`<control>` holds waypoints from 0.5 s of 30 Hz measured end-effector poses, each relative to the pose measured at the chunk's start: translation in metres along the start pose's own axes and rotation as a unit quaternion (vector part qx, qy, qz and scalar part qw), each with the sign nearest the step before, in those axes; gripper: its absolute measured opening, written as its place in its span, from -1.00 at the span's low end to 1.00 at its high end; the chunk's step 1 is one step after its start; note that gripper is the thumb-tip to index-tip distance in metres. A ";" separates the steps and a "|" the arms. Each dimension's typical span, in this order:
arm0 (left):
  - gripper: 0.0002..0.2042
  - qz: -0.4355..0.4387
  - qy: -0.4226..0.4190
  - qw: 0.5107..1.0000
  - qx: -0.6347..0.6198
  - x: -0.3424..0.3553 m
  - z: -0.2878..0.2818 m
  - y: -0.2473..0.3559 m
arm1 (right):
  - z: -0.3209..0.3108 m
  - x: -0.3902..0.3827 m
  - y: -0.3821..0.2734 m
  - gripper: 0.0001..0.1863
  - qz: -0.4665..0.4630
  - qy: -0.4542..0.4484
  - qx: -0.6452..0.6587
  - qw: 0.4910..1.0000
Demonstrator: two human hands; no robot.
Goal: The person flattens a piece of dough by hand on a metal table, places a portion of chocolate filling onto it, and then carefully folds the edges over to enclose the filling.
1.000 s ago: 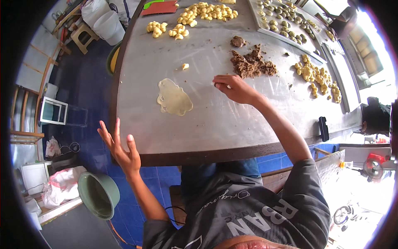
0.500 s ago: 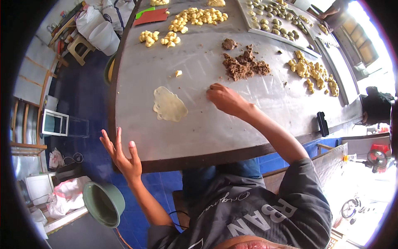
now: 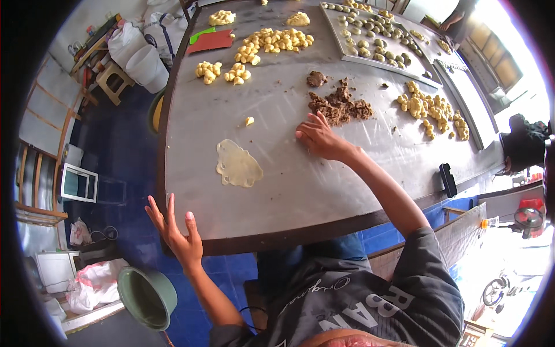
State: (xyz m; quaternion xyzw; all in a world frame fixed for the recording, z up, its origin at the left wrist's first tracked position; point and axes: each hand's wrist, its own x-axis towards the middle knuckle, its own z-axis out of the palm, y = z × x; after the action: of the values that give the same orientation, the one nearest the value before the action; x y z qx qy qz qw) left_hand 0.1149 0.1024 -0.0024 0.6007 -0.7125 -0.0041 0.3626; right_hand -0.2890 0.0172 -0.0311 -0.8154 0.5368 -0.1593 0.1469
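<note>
My right hand (image 3: 321, 139) is at the near edge of a crumbly brown mass (image 3: 338, 107), like a filling, its thumb and fingers apart and nothing seen in them. Whether the fingertips touch the mass is hard to tell. To the left lies a thin, flat sheet of pale dough (image 3: 239, 163) with an uneven outline. A small cream dough piece (image 3: 249, 121) sits just beyond it. My left hand (image 3: 182, 238) is raised at the table's near left corner, palm up, fingers spread, holding nothing.
Several yellow dough lumps (image 3: 274, 41) lie farther back on the metal table (image 3: 277, 199), with more lumps (image 3: 428, 107) at the right. A tray of greenish balls (image 3: 376, 49) stands far right. Red and green scrapers (image 3: 211, 41) lie far left. A black object (image 3: 447, 180) sits at the near right edge.
My right hand has gone from closed fingers to spread ones and moved slightly toward the brown mass. My left hand stays raised and open. The whole view has shifted a little.
</note>
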 end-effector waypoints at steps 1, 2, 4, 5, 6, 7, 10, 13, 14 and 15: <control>-0.53 -0.002 0.003 1.000 0.000 0.001 0.001 -0.001 | 0.001 -0.001 -0.001 -0.73 0.000 0.002 0.001 1.000; -0.53 0.000 0.004 1.000 0.000 0.002 0.001 -0.002 | 0.004 -0.004 -0.004 -0.74 -0.032 0.018 -0.022 0.999; -0.53 0.007 0.003 1.000 -0.010 0.001 0.002 -0.003 | 0.006 -0.010 -0.011 -0.76 -0.095 0.049 -0.067 0.992; -0.53 0.007 0.003 1.000 -0.010 0.001 0.002 -0.002 | 0.004 -0.011 -0.014 -0.76 -0.095 0.049 -0.068 0.992; -0.52 0.004 0.002 1.000 -0.005 0.001 0.001 -0.001 | 0.001 -0.011 -0.016 -0.74 -0.072 -0.012 -0.034 0.997; -0.52 0.002 0.001 1.000 0.000 0.001 0.000 -0.001 | -0.005 -0.011 -0.022 -0.73 -0.049 -0.073 0.000 0.996; -0.52 0.005 0.001 1.000 0.010 0.000 0.000 -0.001 | -0.025 -0.011 -0.053 -0.75 0.028 0.006 0.101 0.995; -0.52 0.005 -0.001 1.000 0.019 0.003 0.003 0.001 | -0.030 -0.008 -0.044 -0.73 -0.041 0.093 0.144 0.984; -0.52 0.004 -0.009 1.000 0.019 0.002 0.003 0.001 | -0.025 -0.013 -0.043 -0.73 -0.035 0.090 0.148 0.984; -0.52 -0.001 -0.007 1.000 0.008 0.000 0.004 0.002 | -0.018 -0.018 -0.040 -0.79 -0.036 0.091 0.129 0.987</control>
State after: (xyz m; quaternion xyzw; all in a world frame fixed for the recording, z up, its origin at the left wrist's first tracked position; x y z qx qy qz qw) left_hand 0.1113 0.1009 -0.0046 0.6045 -0.7141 -0.0026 0.3530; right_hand -0.2703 0.0476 0.0002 -0.7905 0.4932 -0.3057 0.1959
